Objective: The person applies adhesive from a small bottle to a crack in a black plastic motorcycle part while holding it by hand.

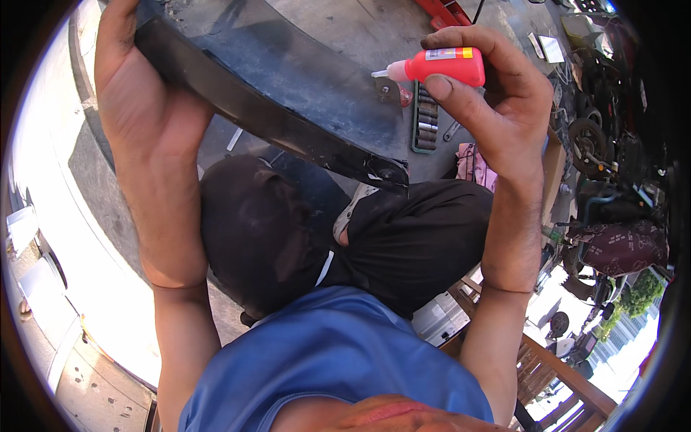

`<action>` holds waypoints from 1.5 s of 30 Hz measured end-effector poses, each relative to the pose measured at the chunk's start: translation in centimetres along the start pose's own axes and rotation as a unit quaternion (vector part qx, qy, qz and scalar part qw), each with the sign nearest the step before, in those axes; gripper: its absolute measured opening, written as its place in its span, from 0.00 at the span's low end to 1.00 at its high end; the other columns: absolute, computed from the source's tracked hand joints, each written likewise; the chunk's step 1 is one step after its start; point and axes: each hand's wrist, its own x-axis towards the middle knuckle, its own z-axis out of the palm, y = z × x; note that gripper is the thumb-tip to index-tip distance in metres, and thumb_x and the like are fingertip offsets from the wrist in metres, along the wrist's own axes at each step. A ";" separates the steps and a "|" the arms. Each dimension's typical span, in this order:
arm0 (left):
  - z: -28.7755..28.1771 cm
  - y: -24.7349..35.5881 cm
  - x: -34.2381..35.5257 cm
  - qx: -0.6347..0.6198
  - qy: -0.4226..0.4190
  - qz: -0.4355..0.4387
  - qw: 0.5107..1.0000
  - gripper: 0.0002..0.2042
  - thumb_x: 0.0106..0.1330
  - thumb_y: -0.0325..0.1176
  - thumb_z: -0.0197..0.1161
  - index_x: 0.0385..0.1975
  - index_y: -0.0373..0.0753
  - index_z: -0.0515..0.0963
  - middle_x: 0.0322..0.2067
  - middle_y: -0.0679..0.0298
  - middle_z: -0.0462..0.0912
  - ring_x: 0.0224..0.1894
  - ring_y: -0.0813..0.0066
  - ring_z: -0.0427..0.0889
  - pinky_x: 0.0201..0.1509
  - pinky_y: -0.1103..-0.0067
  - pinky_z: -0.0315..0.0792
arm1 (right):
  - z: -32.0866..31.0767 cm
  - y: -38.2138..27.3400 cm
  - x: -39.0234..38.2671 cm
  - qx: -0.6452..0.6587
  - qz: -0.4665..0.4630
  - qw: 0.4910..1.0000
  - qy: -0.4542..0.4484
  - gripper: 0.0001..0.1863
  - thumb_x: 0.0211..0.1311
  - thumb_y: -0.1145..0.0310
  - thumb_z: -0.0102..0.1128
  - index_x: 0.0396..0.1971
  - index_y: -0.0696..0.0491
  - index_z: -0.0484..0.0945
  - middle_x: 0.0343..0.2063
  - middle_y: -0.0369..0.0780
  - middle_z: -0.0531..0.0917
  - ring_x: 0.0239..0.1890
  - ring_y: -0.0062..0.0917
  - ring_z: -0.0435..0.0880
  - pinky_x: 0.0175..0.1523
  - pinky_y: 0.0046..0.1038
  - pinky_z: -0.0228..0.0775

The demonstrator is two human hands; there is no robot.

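Your right hand (pixel 515 97) pinched red bottle (pixel 448 67) between fingers, one o'clock; contents hidden. Your left hand (pixel 147 101) gripped black curved panel (pixel 288 133), eleven o'clock, fingertips unseen. Green tray (pixel 425 150), one o'clock, held sockets (pixel 427 119).

The bottle (pixel 452 67) is right of the panel (pixel 281 119).

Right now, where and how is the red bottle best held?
Probably by the bottle's body, pinched from the right as the right hand does: its slim nozzle points left, away from the palm, leaving that end clear.
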 end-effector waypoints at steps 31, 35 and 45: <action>-3.5 1.7 0.9 -0.040 -0.068 -0.059 0.995 0.25 0.78 0.49 0.53 0.60 0.33 0.75 0.51 0.50 0.85 0.51 0.56 0.85 0.60 0.63 0.78 | -1.2 -0.1 0.0 -0.084 -0.021 0.994 -0.067 0.22 0.55 0.76 0.78 0.50 0.60 0.83 0.45 0.40 0.88 0.49 0.23 0.85 0.58 0.27 0.75; -3.8 1.8 1.1 -0.049 -0.080 -0.067 0.993 0.25 0.78 0.49 0.52 0.61 0.33 0.74 0.52 0.49 0.84 0.52 0.55 0.84 0.61 0.62 0.78 | -1.4 -0.3 0.1 -0.101 -0.028 0.993 -0.063 0.21 0.54 0.77 0.77 0.50 0.60 0.84 0.45 0.40 0.88 0.49 0.23 0.85 0.57 0.27 0.75; -4.5 2.1 1.4 -0.076 -0.119 -0.091 0.986 0.26 0.79 0.49 0.50 0.63 0.32 0.72 0.55 0.47 0.83 0.56 0.52 0.83 0.65 0.60 0.76 | -1.1 -0.8 0.4 -0.126 -0.065 0.988 -0.070 0.20 0.52 0.78 0.77 0.47 0.60 0.85 0.43 0.40 0.88 0.47 0.24 0.86 0.55 0.27 0.75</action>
